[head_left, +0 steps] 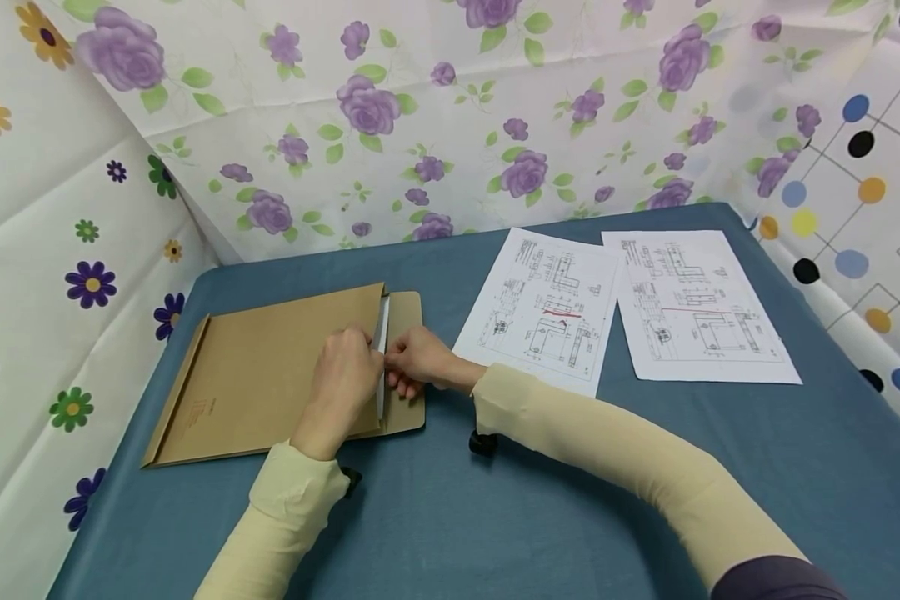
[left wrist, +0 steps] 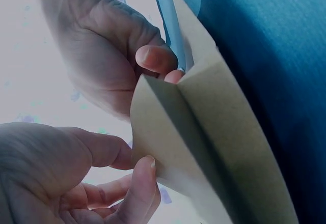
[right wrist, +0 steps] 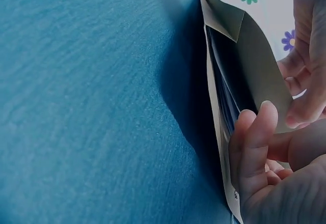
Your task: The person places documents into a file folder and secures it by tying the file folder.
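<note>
A brown cardboard file envelope (head_left: pixel 285 367) lies on the table, its pocket mouth facing right and its flap (head_left: pixel 405 312) spread out beneath. White papers (head_left: pixel 382 321) show inside the mouth. My left hand (head_left: pixel 347 379) pinches the edge of the upper panel (left wrist: pixel 165 132) between thumb and finger, lifting it away from the papers. At the mouth, my right hand (head_left: pixel 418 358) has its fingertips at the papers' edge and seems to pinch it, with the other fingers curled. In the right wrist view, the right fingers (right wrist: pixel 257 137) partly hide the papers.
Two sheets with technical drawings, the left sheet (head_left: pixel 547 308) and the right sheet (head_left: pixel 701 308), lie right of the envelope. The left one carries red marks. A blue cloth (head_left: pixel 450 517) covers the table; patterned curtains (head_left: pixel 420 108) hang behind and at both sides.
</note>
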